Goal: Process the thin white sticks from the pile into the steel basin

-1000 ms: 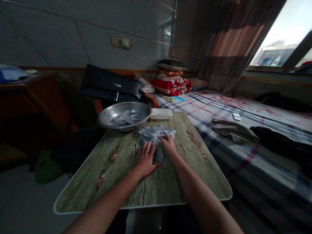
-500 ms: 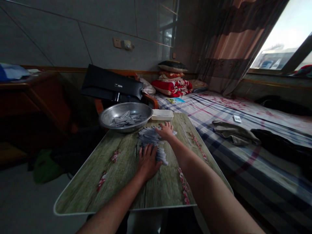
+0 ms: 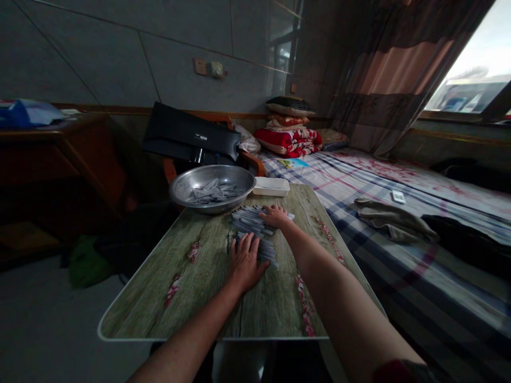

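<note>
Slender grey pen-like pieces (image 3: 254, 226), one batch, are lying side by side in a loose, slightly blurred spread on the far half of the tabletop. Left hand (image 3: 244, 263), palm down, is resting at the near-left edge of the batch, its fingers splaying outward and clenching nothing. Right hand (image 3: 275, 216), palm down, is reaching over the far-right part, its fingers lying across the pieces; whether it is gripping any, one cannot tell. Table (image 3: 203, 303), wood-grain top with pink blossom motifs and a pale rim, is supporting the batch. Metal basin (image 3: 179, 192), round and wide, is standing at the far-left corner, holding more such pieces (image 3: 215, 192) in a jumble. White tray (image 3: 272, 192), oblong, is sitting just beside the basin on its right. Black monitor (image 3: 191, 133) is leaning behind the basin. Bed (image 3: 339, 183), with checked cover, is extending along the right, bearing a red patterned quilt (image 3: 284, 142), folded, and a grey garment (image 3: 393, 219), crumpled. Curtain (image 3: 391, 80), brown and banded, is hanging beside the window (image 3: 475, 80).
</note>
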Demonstrator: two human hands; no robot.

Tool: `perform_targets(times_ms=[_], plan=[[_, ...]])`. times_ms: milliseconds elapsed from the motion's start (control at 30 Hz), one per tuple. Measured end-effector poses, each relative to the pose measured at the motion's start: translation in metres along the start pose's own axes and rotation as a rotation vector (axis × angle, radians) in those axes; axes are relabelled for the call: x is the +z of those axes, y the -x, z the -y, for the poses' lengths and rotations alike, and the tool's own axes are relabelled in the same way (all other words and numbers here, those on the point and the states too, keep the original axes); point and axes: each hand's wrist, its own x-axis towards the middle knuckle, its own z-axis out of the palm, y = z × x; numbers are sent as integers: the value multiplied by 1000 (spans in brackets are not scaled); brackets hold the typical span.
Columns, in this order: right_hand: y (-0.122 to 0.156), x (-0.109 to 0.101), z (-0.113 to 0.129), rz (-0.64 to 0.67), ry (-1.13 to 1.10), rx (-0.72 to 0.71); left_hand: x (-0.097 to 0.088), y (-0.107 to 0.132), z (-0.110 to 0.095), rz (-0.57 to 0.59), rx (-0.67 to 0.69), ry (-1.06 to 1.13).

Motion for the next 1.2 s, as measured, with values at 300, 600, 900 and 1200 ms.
perform_targets(times_ms=[300, 600, 900, 1200], plan=[[25, 9, 14, -39, 30, -19, -6, 0, 1, 25, 65, 12], [54, 2, 23, 5, -28, -13, -17, 1, -5, -54, 146, -12], [82, -2, -3, -116, -108, 23, -18, 1, -5, -84, 173, 64], [100, 4, -20, -194, -160, 155, -27, 2, -8, -113, 163, 69]])
